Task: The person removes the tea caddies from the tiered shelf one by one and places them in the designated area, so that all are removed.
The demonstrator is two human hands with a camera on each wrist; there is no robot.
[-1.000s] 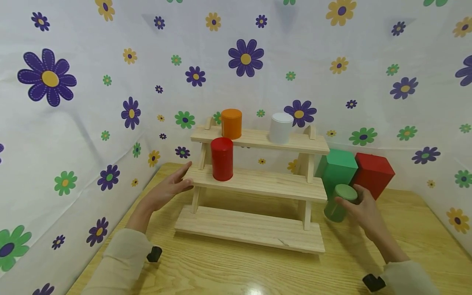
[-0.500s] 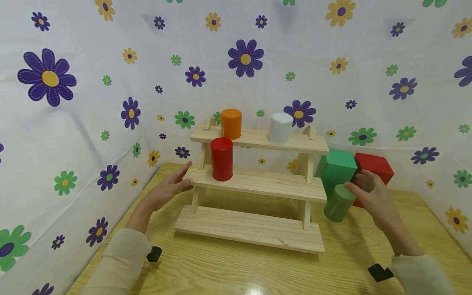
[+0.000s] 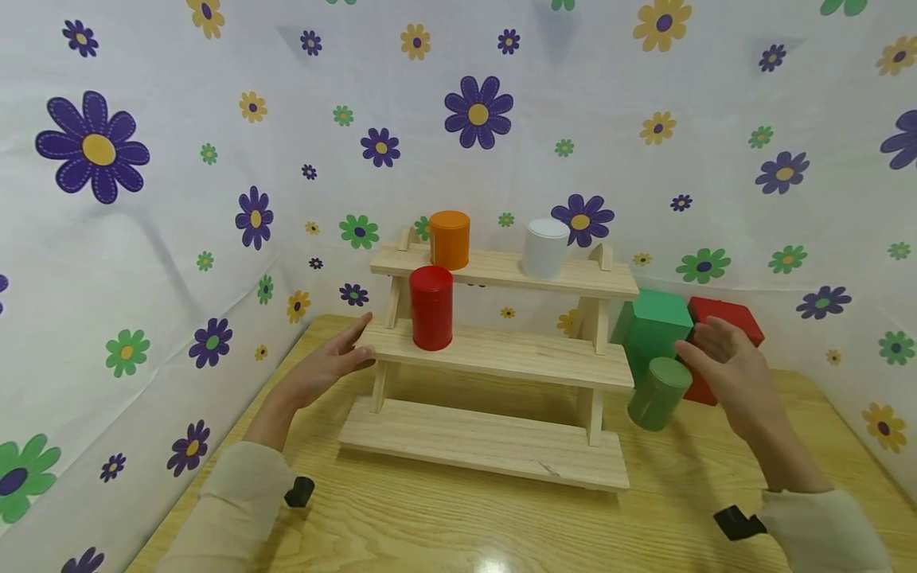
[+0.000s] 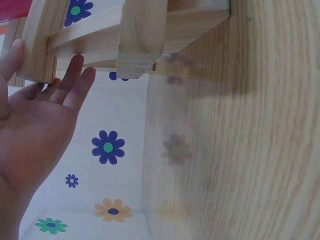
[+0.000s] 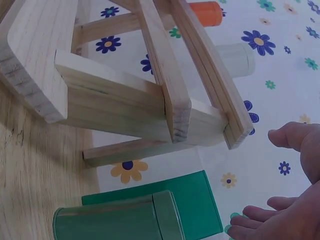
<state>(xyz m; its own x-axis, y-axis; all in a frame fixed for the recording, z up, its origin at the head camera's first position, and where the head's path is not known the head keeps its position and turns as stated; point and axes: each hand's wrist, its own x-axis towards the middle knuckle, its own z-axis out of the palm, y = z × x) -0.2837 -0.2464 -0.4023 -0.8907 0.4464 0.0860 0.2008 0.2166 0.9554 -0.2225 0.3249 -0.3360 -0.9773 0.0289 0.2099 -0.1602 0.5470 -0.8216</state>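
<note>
A three-tier wooden shelf stand (image 3: 487, 446) stands on the table. My left hand (image 3: 320, 372) holds the left end of its middle board, thumb in front and fingers behind; the left wrist view shows that hand (image 4: 42, 112) with its outer fingers nearly straight. On the right, a green canister (image 3: 657, 395) stands on the table beside the stand. My right hand (image 3: 741, 382) is just to the right of it, apart from it and holding nothing. Its fingers are spread and relaxed in the right wrist view, where the canister (image 5: 110, 222) shows at the bottom.
An orange canister (image 3: 450, 241) and a white canister (image 3: 546, 251) sit on the top board. A red canister (image 3: 431, 310) is on the middle one. Behind the green canister stand a green box (image 3: 655, 318) and a red box (image 3: 734, 316), partly covered by my right hand. Flowered cloth (image 3: 286, 119) surrounds the table.
My right hand has let go of the green canister and drawn back to the right. The canister stays where it was. My left hand has not moved.
</note>
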